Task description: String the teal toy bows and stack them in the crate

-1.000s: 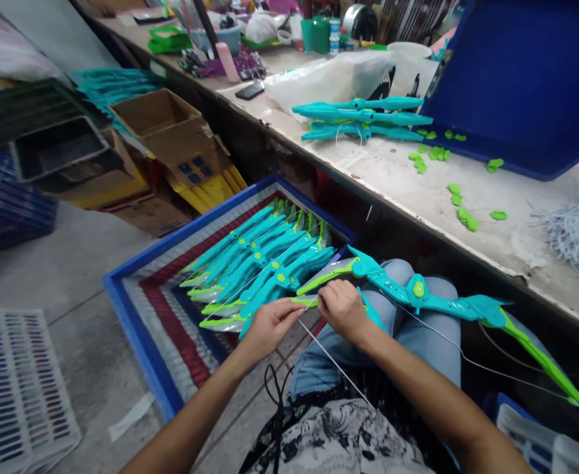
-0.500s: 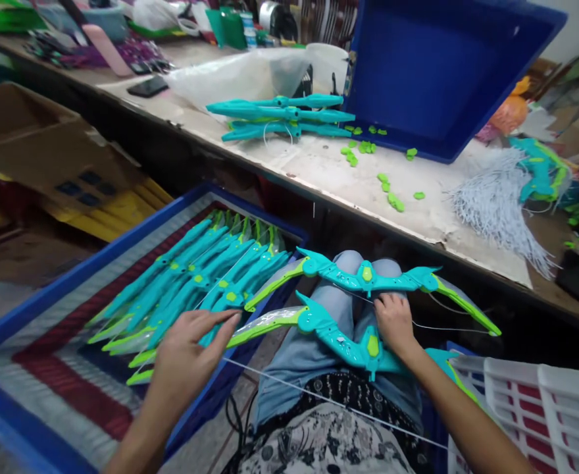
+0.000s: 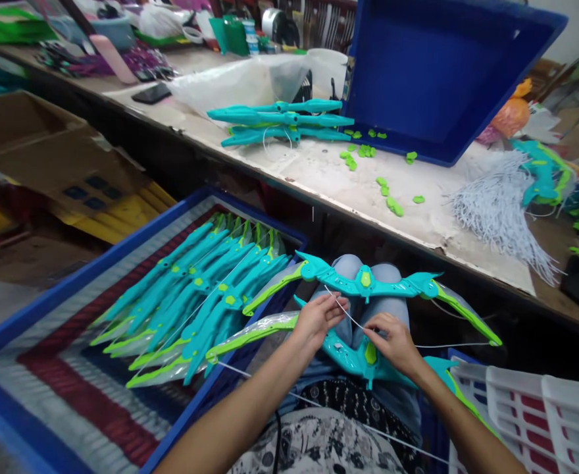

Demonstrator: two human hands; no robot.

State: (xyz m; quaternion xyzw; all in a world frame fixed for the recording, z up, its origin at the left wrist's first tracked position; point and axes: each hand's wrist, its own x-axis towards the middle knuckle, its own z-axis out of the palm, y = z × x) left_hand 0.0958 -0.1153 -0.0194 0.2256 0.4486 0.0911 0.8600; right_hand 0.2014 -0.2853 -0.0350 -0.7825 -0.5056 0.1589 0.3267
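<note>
Head view: a white string (image 3: 351, 316) is pinched by the right hand (image 3: 391, 339); whether it is gripped by the half-curled left hand (image 3: 318, 319) cannot be told. A far toy bow (image 3: 366, 278) and a near toy bow (image 3: 370, 354) are laid across the lap (image 3: 391, 311); more bows (image 3: 198, 283) are held in the blue-rimmed tray (image 3: 23, 431) at left.

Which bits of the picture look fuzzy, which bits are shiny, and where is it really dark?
Fuzzy: in the head view, the near-left corner of the lower blue tray; shiny: in the head view, pale glints on the glossy nearer toy bow; dark: in the head view, the deep shadow beneath the workbench.
</note>
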